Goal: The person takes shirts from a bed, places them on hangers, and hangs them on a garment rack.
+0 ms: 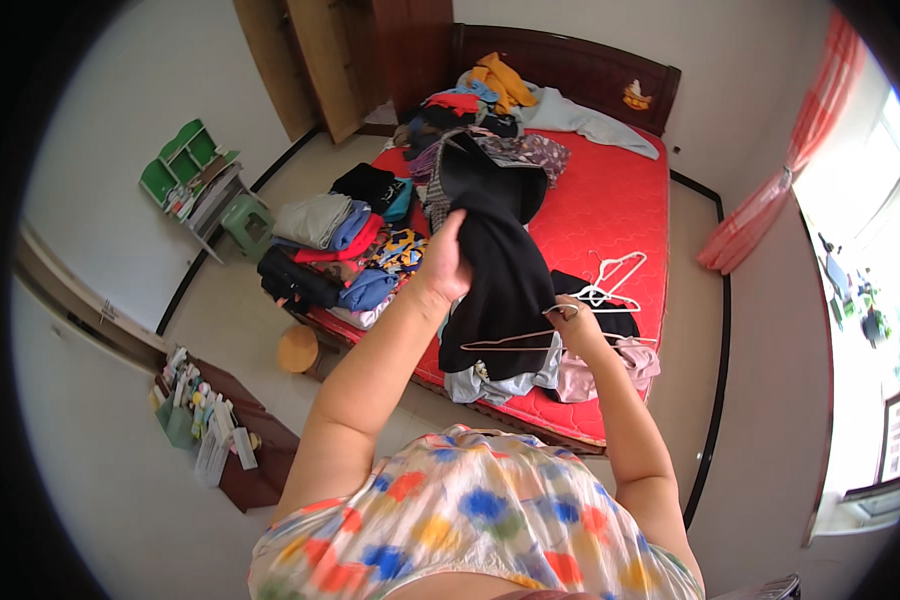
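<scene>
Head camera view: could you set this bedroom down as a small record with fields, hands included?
left hand: grips a black garment
right hand: holds a light pinkish hanger near its hook
bed: red mattress, dark wooden headboard
toward headboard: loose clothes in a heap
left side of bed: folded clothes, stacked
near right hand: white hangers
floor, left: green stool
window side: reddish-pink curtain, gathered

2 arms [378,345] forward, right fingers [571,304] curled
</scene>
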A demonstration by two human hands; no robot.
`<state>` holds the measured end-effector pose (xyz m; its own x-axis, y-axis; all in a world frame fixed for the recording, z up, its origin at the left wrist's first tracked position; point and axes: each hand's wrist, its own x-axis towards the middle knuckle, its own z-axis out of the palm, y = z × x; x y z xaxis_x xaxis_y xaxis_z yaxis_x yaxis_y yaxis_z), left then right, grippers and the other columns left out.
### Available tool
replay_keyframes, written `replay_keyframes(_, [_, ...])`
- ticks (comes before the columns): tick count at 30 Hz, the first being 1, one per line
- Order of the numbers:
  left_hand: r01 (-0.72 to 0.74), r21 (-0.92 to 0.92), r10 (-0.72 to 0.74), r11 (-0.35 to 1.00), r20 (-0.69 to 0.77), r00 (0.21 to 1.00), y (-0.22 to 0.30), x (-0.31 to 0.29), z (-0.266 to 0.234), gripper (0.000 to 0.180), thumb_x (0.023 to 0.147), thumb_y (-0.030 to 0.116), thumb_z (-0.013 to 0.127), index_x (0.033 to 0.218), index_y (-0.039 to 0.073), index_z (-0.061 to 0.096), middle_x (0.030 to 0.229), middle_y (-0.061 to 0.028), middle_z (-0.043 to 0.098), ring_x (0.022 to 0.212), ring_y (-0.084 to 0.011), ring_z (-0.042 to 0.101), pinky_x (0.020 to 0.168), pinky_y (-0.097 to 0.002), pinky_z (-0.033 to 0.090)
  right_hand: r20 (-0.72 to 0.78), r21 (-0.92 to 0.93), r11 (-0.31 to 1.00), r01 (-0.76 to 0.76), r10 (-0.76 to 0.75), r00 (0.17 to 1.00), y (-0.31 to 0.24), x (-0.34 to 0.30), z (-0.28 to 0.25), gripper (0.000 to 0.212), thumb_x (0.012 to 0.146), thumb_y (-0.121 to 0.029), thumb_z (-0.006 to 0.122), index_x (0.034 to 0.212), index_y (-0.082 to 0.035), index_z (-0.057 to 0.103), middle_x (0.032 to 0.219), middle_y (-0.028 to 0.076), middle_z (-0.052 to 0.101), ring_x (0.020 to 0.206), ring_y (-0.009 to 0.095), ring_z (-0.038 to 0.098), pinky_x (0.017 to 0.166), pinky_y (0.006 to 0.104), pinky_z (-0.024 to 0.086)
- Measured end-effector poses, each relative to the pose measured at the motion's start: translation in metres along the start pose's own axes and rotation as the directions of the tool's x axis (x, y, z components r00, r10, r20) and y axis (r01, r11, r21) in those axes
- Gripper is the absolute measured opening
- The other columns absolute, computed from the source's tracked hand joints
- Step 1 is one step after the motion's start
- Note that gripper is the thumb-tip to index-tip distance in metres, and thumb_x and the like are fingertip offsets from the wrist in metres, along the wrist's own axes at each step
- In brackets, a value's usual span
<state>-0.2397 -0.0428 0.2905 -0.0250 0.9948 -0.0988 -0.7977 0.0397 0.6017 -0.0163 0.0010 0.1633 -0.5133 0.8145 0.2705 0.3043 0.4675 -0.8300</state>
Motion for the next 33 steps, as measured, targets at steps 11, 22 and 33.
replay_keyframes(11, [-0.241, 0.107, 0.256, 0.965, -0.168, 0.952, 0.027, 0.034, -0.066, 0.041, 0.095, 0.029, 0.038, 0.124, 0.001, 0.045, 0.128, -0.0115, 0.050, 0.119, -0.0251, 0.046, 0.103, -0.0390, 0.032, -0.175, -0.313, 0.944, -0.108, 0.054, 0.983, -0.027, 0.050, -0.088, 0.016, 0.086, -0.020, 0.053, 0.098, -0.011, 0.058, 0.079, 0.019, 0.061, 0.078, 0.039, 0.059, 0.067, 0.0433, 0.047])
replay_keyframes(22, [-0.314, 0.548, 0.515, 0.775, -0.259, 0.817, 0.010, 0.046, -0.068, 0.037, 0.094, 0.026, 0.041, 0.121, 0.003, 0.050, 0.117, -0.0103, 0.058, 0.105, -0.0246, 0.055, 0.093, -0.0336, 0.039, -0.195, -0.469, 0.869, 0.160, -0.279, 0.940, -0.028, 0.068, -0.134, 0.013, 0.084, -0.012, 0.054, 0.095, -0.013, 0.061, 0.086, 0.008, 0.058, 0.075, 0.033, 0.060, 0.061, 0.0417, 0.047])
replay_keyframes(33, [-0.380, 0.464, 0.504, 0.801, -0.179, 0.845, 0.012, 0.038, -0.040, 0.032, 0.094, 0.021, 0.044, 0.115, -0.001, 0.054, 0.110, -0.0113, 0.061, 0.102, -0.0212, 0.057, 0.093, -0.0331, 0.042, -0.226, -0.508, 0.856, 0.096, -0.240, 0.944, -0.011, 0.094, -0.144, 0.018, 0.087, -0.009, 0.048, 0.103, -0.011, 0.055, 0.095, 0.011, 0.057, 0.078, 0.037, 0.059, 0.064, 0.0452, 0.047])
